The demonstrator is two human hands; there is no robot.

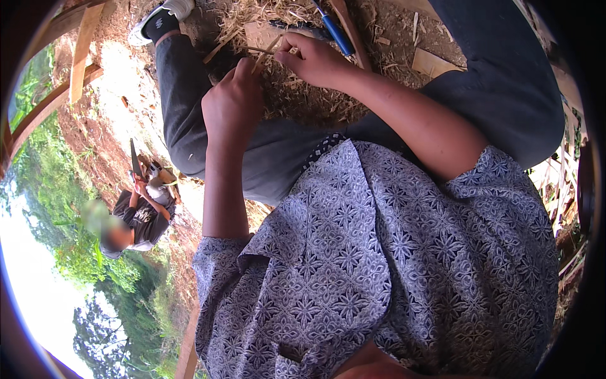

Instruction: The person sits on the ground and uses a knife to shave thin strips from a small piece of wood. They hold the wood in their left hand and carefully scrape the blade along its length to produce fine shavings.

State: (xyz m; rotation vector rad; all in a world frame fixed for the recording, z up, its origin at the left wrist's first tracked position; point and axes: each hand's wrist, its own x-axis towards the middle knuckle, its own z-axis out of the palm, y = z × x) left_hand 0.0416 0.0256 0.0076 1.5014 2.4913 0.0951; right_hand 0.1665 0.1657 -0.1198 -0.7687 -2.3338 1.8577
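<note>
left hand (232, 101) — fist closed | right hand (314, 61) — fingers pinched

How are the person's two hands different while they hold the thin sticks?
The left hand is curled into a fist with its back facing the camera, while the right hand shows its thumb and fingers pinching. The left hand sits lower in the picture; the right hand reaches in from the side, higher up. Both grip the same thin bamboo strips over the straw-covered ground.

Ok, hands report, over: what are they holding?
Left hand and right hand both grip thin bamboo strips. Blue-handled tool lies beyond. Nothing blocking.
</note>
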